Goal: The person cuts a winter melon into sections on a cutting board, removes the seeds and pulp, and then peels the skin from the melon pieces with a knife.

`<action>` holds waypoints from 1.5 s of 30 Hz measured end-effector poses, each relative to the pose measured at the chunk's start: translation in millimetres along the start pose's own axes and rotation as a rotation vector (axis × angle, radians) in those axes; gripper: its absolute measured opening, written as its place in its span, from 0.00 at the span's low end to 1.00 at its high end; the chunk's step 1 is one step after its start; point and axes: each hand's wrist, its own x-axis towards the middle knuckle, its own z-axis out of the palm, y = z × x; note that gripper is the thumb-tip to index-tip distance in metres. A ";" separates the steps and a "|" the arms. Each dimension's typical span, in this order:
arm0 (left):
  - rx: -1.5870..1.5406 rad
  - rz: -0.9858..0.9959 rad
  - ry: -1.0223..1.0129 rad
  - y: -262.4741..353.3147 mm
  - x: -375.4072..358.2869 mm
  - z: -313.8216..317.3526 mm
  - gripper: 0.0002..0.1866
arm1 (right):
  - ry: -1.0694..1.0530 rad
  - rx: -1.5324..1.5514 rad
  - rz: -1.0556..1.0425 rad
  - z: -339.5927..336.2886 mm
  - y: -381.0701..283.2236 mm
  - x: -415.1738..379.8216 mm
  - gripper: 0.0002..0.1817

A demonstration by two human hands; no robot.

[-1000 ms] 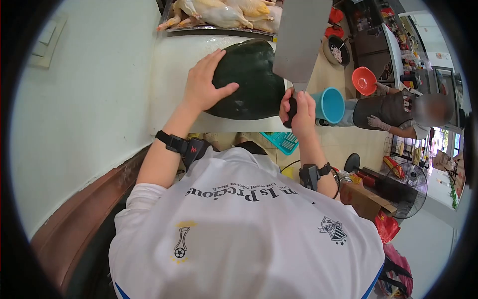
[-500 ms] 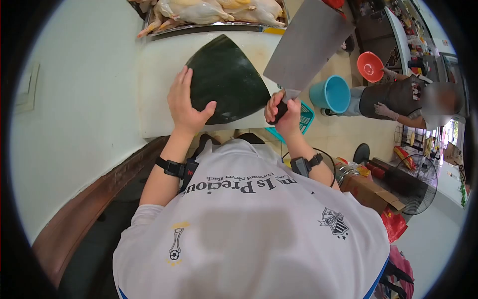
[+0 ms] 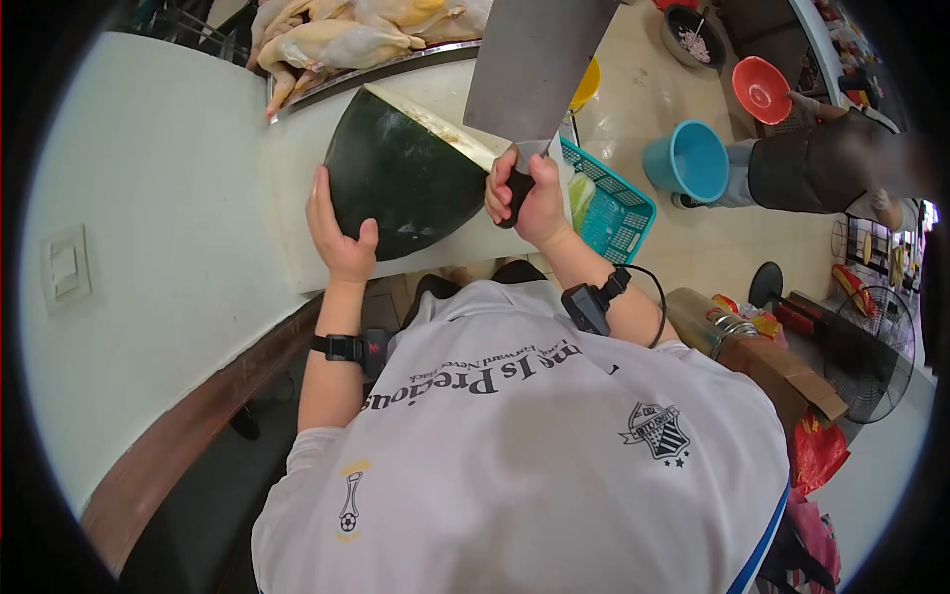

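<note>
A large piece of winter melon (image 3: 401,173), with dark green rind and a pale cut face along its upper right edge, rests on the white board (image 3: 297,198). My left hand (image 3: 341,238) grips its lower left side, thumb apart from the fingers. In my right hand (image 3: 534,198) is a cleaver (image 3: 539,74), my fingers wrapped round its dark handle. The broad grey blade points up and away from me, beside the melon's right edge. The melon's underside is hidden.
Plucked poultry (image 3: 341,45) lies in a metal tray beyond the board. A teal basket (image 3: 623,203) with pale green pieces stands at the right. Farther right, a person (image 3: 807,163) stands near a blue bucket (image 3: 688,163) and red basin (image 3: 762,89). A wall (image 3: 168,178) bounds the left.
The winter melon has turned, so its pale cut face now shows. My view has shifted, revealing more of the teal basket. Both hands keep their holds, the cleaver still raised.
</note>
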 end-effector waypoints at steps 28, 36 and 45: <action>-0.201 0.025 -0.258 -23.0 12.1 -20.1 0.56 | 0.293 -0.917 0.107 137.7 -39.1 -66.6 0.25; -0.167 -0.014 -0.241 -31.2 3.2 -8.9 0.61 | 0.330 -1.079 0.130 160.2 -51.5 -50.1 0.26; -0.217 -0.181 -0.208 -26.4 -14.2 -1.2 0.64 | 0.279 -1.130 0.082 174.9 -65.6 -37.7 0.27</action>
